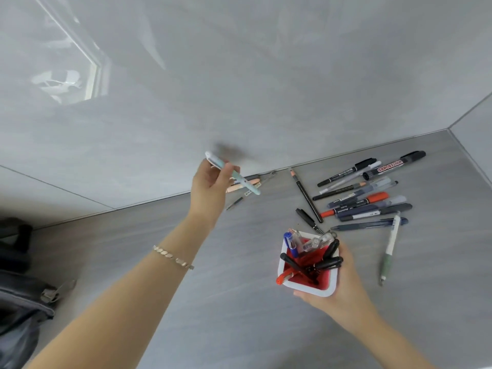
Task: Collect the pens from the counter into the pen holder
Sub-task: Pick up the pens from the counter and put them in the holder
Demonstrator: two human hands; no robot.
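Left hand (210, 185) pinches mint pen (245, 182), axis slanted | pen holder (308, 289) right-and-nearer, gripped by right hand (348, 283)

**Layout around the pen holder**

In the pen holder (328, 291), gripped from its near right side by the right hand (343, 286): a cluster of pens (308, 262). Behind and to its right, on the worktop (213, 302): a spread of loose pens (367, 203), with a whiteboard marker (391, 165) farthest back. Directly right of the holder: a lone pen (390, 246). Behind and left, above the worktop: the left hand (210, 187), pinching a raised pen (242, 180). Far left of the holder: a bag (24, 307).
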